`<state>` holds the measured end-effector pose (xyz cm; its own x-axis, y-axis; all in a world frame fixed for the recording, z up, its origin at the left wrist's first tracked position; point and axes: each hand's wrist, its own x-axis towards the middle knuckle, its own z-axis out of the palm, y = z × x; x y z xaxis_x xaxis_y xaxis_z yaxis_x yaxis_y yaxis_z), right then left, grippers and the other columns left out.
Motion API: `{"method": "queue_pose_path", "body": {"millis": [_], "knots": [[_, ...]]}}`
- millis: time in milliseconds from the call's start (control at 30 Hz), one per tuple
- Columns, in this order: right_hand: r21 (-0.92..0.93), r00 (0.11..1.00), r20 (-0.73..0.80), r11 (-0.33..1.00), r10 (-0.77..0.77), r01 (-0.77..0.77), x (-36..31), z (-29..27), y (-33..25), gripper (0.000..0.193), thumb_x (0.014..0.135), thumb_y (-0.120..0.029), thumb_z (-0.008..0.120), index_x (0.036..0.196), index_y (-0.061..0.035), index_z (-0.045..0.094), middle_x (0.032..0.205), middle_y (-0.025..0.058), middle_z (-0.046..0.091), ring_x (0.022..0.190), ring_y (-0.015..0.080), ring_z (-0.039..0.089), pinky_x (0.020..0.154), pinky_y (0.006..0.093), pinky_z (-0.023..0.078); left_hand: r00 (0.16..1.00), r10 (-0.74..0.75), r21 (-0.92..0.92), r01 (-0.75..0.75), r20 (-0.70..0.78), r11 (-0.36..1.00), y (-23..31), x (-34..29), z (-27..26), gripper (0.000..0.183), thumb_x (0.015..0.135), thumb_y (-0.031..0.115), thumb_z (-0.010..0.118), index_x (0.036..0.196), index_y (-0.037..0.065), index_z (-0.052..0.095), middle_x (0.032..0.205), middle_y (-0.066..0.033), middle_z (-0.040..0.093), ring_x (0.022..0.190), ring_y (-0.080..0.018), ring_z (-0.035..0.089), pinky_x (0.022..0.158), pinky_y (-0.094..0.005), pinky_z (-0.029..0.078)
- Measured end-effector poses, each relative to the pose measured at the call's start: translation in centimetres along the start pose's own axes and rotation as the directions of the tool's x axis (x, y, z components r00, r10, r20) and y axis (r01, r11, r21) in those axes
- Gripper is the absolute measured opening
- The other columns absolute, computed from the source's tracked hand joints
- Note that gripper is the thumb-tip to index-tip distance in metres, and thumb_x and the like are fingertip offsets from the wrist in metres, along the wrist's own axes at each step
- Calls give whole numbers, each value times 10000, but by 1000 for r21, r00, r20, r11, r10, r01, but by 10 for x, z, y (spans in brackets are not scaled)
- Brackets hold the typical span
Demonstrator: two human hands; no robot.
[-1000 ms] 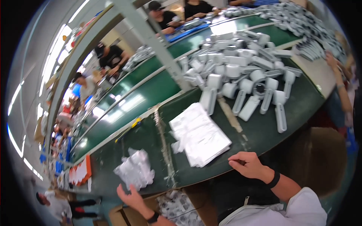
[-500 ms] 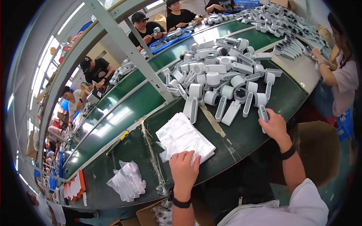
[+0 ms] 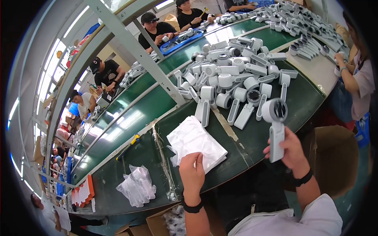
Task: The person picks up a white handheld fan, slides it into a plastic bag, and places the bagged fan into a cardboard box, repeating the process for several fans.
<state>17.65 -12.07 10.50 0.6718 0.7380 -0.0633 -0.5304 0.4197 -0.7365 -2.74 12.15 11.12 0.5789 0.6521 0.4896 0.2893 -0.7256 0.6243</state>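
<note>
My right hand (image 3: 291,151) grips a grey handheld fan (image 3: 277,141) by its handle, raised above the table's front edge. The fan stands upright, its round head with a dark ring on top. At the near edge of a stack of thin white plastic bags (image 3: 201,141), my left hand (image 3: 191,173) has its fingers curled and pinched onto a bag. How much plastic lies between the fingertips is partly hidden. Beyond both hands spreads a large pile of similar grey fans (image 3: 226,70), several with handles pointing toward me.
Left of my left hand lies a clear bundle of bagged pieces (image 3: 138,187); behind it, a yellow-and-black cutter (image 3: 128,147). Orange-and-white cards (image 3: 83,192) sit at the table's left end. An open cardboard box (image 3: 334,157) stands at right. A metal post (image 3: 145,59) rises beyond the table. Co-workers sit farther off.
My right hand has lifted a fan from the pile's near edge and brought it toward me, upright. My left hand's fingers, spread on the bags before, have curled into a pinch.
</note>
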Motion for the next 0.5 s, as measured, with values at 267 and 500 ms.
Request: {"method": "queue_pose_path", "body": {"millis": [267,500], "knots": [[-242,990,24,962,136,-126,3,68,67,615,738,-45,780,1239,-73,425,985,115,630,773,203,654,674,370,567,958,-258,-455,286,125,843,29,-27,27,164,927,124,667,977,-32,676,819,-74,678,733,-117,600,685,-247,477],[-516,992,-28,851,-126,93,28,87,93,437,718,-101,786,1077,-13,553,910,52,647,830,112,620,745,299,522,942,-297,-555,333,157,762,30,-34,32,163,951,109,643,1002,-46,656,854,-33,668,747,-88,596,680,-219,484]]}}
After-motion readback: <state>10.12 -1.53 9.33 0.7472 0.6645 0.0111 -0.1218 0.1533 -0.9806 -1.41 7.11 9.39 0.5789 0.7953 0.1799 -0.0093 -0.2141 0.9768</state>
